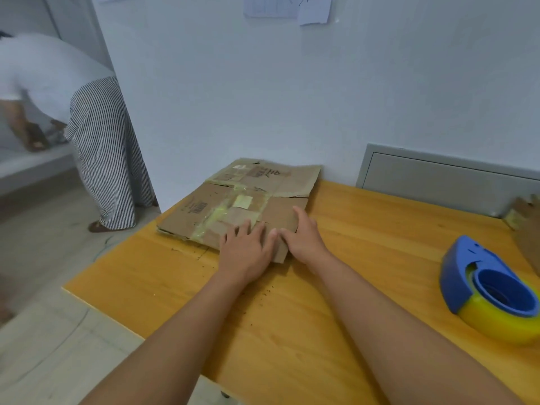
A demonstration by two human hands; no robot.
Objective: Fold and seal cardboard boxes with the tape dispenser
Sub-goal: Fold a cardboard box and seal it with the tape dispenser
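Pressing flattened brown taped cardboard box (233, 200) on counter (365, 238) | left hand (248, 249), right hand (304, 235) fingers straight, gripping nothing | blue tape dispenser (488, 285) cut off at frame edge

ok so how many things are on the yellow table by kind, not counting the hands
flattened cardboard box: 1, under both hands
other cardboard piece at the right edge, cut off by the frame: 1
blue tape dispenser with yellowish tape: 1
total: 3 on the table
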